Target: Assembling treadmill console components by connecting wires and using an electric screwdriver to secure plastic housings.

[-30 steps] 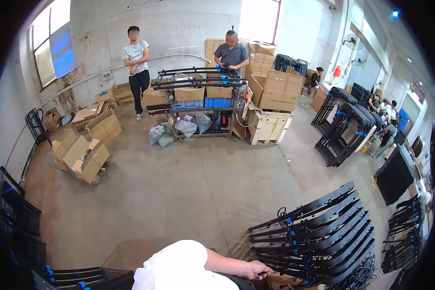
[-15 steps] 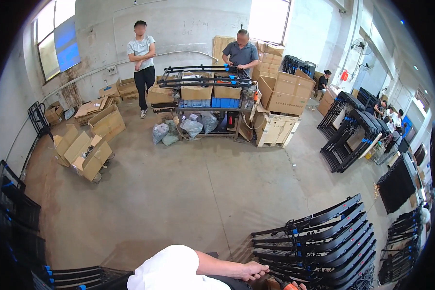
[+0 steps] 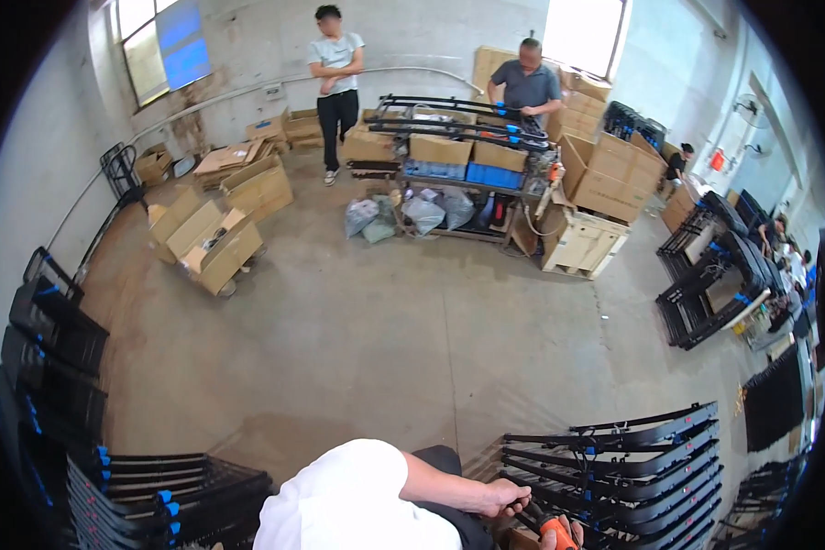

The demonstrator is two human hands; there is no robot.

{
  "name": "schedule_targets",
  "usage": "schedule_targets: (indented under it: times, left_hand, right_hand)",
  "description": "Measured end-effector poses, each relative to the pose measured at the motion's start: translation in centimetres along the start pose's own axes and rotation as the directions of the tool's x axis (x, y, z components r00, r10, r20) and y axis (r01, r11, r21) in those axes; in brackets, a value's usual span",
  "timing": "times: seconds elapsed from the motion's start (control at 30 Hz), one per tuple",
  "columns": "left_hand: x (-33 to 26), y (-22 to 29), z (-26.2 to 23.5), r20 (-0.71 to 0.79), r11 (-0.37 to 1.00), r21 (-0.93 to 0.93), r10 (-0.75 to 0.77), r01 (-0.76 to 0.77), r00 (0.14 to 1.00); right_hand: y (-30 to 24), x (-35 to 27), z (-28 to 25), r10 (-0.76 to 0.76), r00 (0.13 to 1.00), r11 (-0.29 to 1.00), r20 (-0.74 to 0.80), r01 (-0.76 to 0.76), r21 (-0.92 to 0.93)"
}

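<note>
My left hand (image 3: 506, 498) reaches in from a white sleeve (image 3: 344, 495), fingers pinched together. What they hold, if anything, is too small to make out. Close beside it, at the lower edge, my right hand (image 3: 573, 533) is partly cut off and grips an orange-and-black power screwdriver (image 3: 555, 529). The tool's dark front end points toward the left hand's fingers. Just beyond both hands lies a stack of curved black metal frames (image 3: 651, 477) with thin cables and small blue and red bits on them.
More black frames (image 3: 156, 500) stand at the lower left and along the left wall. Open cardboard boxes (image 3: 215, 243) sit on the floor. Across the room a person in grey (image 3: 527, 82) works at a bench (image 3: 467, 211); another person (image 3: 337, 82) stands with folded arms.
The view has turned left, so the scene sits farther right. More of the orange screwdriver shows now. My hands stay close together, the left still pinched.
</note>
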State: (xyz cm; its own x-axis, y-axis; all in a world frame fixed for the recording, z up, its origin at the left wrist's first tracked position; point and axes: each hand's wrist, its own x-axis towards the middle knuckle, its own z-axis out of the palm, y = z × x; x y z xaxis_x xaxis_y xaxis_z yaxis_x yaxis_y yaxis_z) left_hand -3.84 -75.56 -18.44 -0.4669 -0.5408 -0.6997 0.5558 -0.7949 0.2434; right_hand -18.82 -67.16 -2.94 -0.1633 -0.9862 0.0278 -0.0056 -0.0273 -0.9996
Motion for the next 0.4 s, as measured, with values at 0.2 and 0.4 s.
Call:
schedule_targets:
  times: [0.2, 0.4]
  left_hand:
    - [-1.2, 1.8, -0.5, 0.058, 0.999, -0.034, 0.005, -0.003, 0.998]
    - [-2.2, 2.7, -0.8, 0.052, 0.993, -0.118, -0.008, 0.014, 0.999]
  right_hand:
    - [-2.0, 1.1, 2.4, 0.025, 0.997, 0.998, 0.072, -0.021, -0.056]
    - [-0.9, 1.6, 3.3, 0.015, 0.999, 1.000, 0.036, -0.015, 0.007]
